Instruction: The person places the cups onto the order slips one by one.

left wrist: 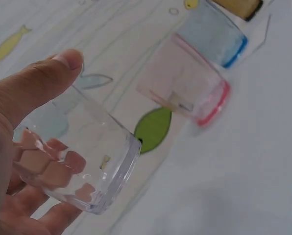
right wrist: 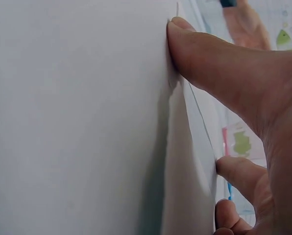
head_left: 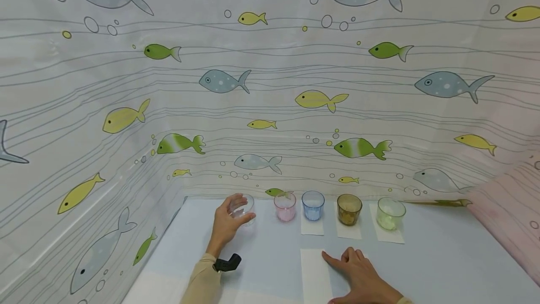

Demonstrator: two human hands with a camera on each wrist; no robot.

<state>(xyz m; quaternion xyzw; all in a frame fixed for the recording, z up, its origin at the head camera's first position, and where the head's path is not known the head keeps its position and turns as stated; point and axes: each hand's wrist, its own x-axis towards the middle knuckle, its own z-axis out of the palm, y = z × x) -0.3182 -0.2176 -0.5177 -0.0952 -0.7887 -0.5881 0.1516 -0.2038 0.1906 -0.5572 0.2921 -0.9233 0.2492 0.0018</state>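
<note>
My left hand grips a clear glass at the far left of the table, its thumb on the near side and its fingers behind. Through the clear wall those fingers show in the left wrist view. My right hand lies at the right edge of a white paper strip at the front. Its index finger reaches the strip's far corner, and its thumb touches the long edge. Between them the edge bows up off the table in the right wrist view. The other fingers are bent.
Right of the clear glass, a pink glass, blue glass, brown glass and green glass stand in a row along the back. White strips lie at the blue, brown and green ones. A fish-patterned curtain surrounds the table.
</note>
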